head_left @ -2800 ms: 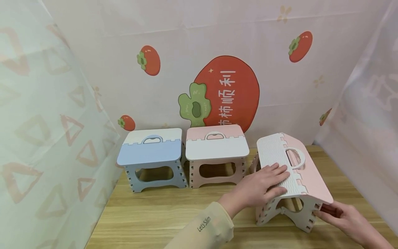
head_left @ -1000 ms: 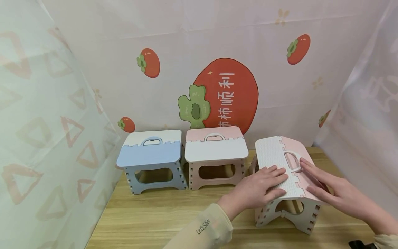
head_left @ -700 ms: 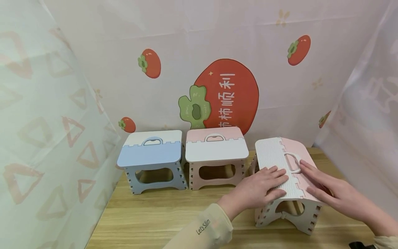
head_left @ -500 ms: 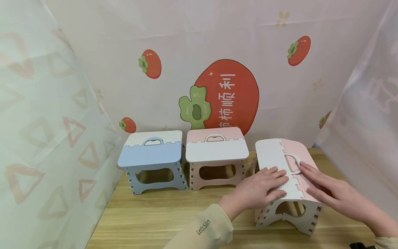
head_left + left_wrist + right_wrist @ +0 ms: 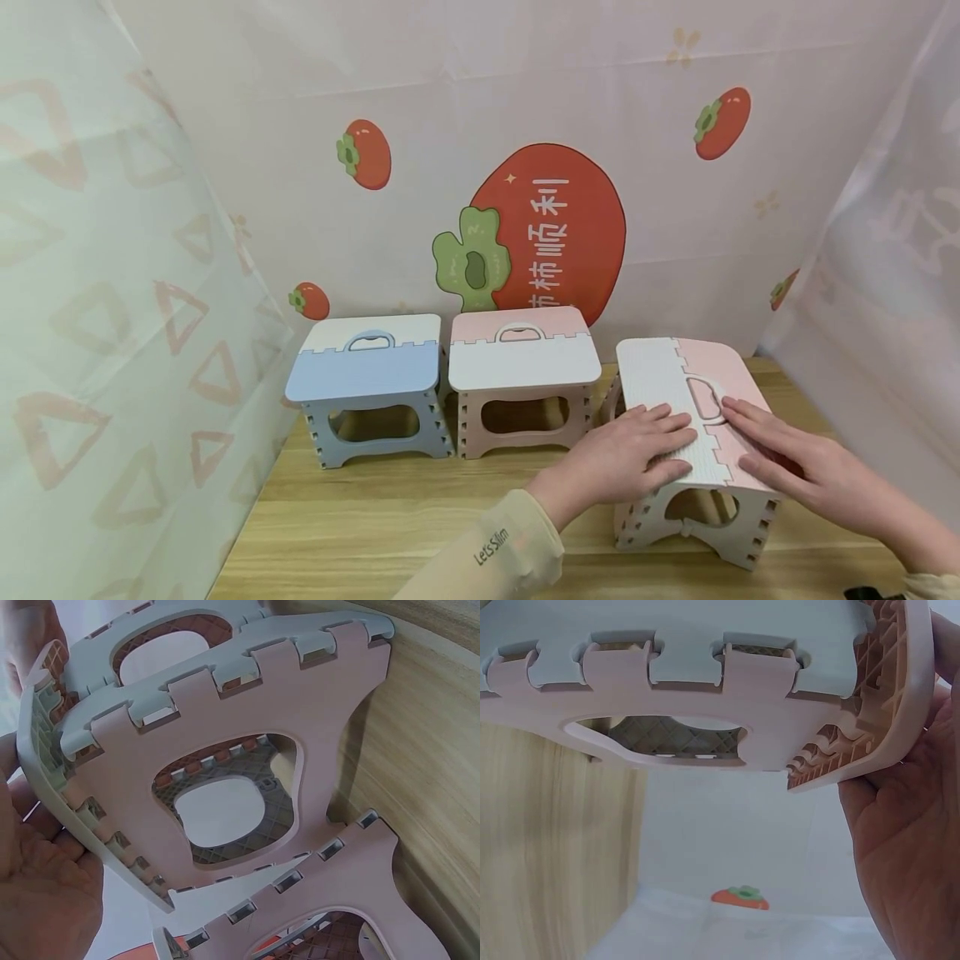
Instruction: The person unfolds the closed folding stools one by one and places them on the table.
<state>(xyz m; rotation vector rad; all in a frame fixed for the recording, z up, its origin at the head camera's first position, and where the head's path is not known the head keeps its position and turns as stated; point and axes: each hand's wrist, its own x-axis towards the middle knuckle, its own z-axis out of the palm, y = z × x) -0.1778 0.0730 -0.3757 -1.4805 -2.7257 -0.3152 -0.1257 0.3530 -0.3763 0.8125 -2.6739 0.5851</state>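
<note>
At the right of the table stands a pink-and-white folding step stool [image 5: 705, 450], its two-part top almost flat with a slight crease along the middle seam. My left hand [image 5: 618, 454] lies on the white half, fingers spread. On the pink half my right hand [image 5: 810, 467] rests with extended fingers, the tips next to the loop handle [image 5: 716, 385]. The left wrist view shows the stool's hinged pink legs [image 5: 232, 712] spread apart and the left palm [image 5: 52, 892] against the top's edge. In the right wrist view, the right hand [image 5: 907, 840] touches the ribbed pink edge [image 5: 900, 727].
A blue-and-white folding stool [image 5: 360, 371] and another pink-and-white one [image 5: 525, 367] stand unfolded side by side at the back left. Under them is a wood-grain table [image 5: 360, 533]. A persimmon-printed cloth [image 5: 652, 92] hangs behind, with pale sheets at both sides.
My right hand has gone from under the stool's right edge onto the pink half. The peaked top has sunk to nearly flat and its legs have spread slightly. The left hand has stayed put.
</note>
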